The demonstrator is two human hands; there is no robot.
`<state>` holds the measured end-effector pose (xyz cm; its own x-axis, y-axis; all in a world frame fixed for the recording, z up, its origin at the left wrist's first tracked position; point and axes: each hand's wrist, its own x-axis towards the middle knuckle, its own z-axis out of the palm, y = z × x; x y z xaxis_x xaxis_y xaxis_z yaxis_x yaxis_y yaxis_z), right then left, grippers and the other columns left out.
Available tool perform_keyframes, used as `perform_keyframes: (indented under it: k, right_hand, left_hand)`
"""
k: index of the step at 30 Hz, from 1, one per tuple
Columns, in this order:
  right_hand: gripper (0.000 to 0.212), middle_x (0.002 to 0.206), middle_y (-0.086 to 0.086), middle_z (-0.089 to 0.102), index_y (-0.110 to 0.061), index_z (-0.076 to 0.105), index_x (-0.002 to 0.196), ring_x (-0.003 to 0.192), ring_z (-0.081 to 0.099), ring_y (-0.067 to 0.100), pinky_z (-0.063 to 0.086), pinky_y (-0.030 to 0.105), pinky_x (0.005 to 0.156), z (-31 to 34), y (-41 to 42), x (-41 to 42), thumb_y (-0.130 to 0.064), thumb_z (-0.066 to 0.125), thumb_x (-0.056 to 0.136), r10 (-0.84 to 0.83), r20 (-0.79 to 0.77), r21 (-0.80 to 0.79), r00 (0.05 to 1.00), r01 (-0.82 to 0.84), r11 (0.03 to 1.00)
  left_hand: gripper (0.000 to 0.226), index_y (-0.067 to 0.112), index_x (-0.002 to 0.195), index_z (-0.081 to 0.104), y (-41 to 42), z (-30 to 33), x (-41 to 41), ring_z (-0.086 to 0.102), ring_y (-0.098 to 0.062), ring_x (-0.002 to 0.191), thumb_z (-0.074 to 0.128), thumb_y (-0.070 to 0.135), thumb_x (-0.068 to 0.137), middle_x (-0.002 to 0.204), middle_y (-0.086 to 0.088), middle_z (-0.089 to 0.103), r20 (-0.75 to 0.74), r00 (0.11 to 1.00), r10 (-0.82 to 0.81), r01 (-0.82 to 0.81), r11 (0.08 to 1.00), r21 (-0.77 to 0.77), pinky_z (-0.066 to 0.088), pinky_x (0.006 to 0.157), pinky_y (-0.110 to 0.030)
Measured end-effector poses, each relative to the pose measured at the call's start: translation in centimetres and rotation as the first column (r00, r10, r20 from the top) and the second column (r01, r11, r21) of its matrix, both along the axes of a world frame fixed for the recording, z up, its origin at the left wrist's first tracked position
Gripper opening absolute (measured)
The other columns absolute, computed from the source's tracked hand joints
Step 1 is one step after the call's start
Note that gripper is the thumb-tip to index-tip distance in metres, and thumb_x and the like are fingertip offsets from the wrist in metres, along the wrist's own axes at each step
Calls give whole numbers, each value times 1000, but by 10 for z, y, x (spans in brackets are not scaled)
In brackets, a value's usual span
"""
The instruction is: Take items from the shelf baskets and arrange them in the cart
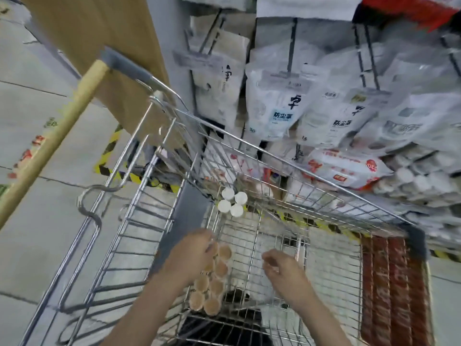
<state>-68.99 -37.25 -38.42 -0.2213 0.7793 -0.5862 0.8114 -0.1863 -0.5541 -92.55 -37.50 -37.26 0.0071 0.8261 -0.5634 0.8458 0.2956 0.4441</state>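
1. My left hand reaches into the wire cart, fingers curled on a pack of tan-topped cups at the cart's left side.
2. My right hand hovers apart from it, fingers loosely curled, holding nothing.
3. Farther in, four white-lidded cups sit against the cart's far corner.
4. Beyond the cart, white bags hang on the shelf.

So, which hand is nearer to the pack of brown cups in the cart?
Left. The left hand touches the top of the pack of brown cups; the right hand is apart, on its right side.
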Motion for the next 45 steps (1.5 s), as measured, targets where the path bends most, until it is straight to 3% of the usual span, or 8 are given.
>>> perform_keyframes:
  k: [4,7,11,15,21,27,33,45]
  right_hand:
    - [16,97,-9,65,-20,63,109,91,63,9,49,26,83,-61,32,-16,-21,55,95,-44,16,-83,999,45,996]
    - [14,93,-5,67,-19,62,105,85,62,11,51,30,82,-103,48,-27,-19,56,93,-87,7,-109,996,87,990]
    - [20,94,1,66,-10,63,111,85,61,15,44,22,75,-151,62,-44,-17,58,93,-161,-12,-149,987,157,976]
    - [27,110,4,67,-12,60,119,98,62,18,39,19,73,-187,70,-53,-20,58,93,-226,0,-136,974,224,965]
    - [51,126,7,55,-13,46,134,116,53,24,45,32,92,-220,90,-68,-19,65,87,-233,-26,-31,972,232,972]
    - [62,132,5,49,-17,41,137,122,48,25,42,39,99,-239,103,-78,-28,70,84,-226,8,87,974,224,971]
    - [57,126,3,57,-20,46,136,114,53,23,42,30,84,-246,106,-73,-30,70,85,-181,3,189,983,178,966]
    - [47,101,-8,69,-18,63,115,88,63,12,45,23,67,-227,80,-28,-33,80,74,-280,-115,184,953,298,937]
  left_hand:
    - [2,14,89,52,28,-65,13,53,-20,81,50,14,90,82,2,49,51,998,35,-33,998,-44,28,60,-27]
    - [21,10,109,61,47,-109,18,60,-23,96,52,13,90,105,-5,62,94,985,144,-139,989,-57,46,76,-27]
    - [18,12,106,61,68,-151,23,61,-23,92,53,10,90,101,-7,64,121,965,232,-231,973,-18,49,77,-35]
    - [8,9,92,55,84,-179,28,59,-30,90,49,15,91,93,-11,60,14,982,186,-186,983,9,48,73,-40]
    - [34,16,127,50,100,-198,34,52,-25,113,50,15,93,124,-5,51,-110,976,187,-176,979,108,47,85,-39]
    - [48,16,137,34,109,-214,42,50,-23,114,52,16,92,132,-6,40,-336,941,36,-3,995,100,48,78,-34]
    - [41,11,136,33,112,-224,44,55,-23,106,41,8,96,133,-10,38,-465,885,-16,83,989,123,47,75,-33]
    - [49,19,122,46,83,-212,34,57,-23,103,68,33,81,114,-3,61,-147,983,113,-98,990,100,45,73,-33]
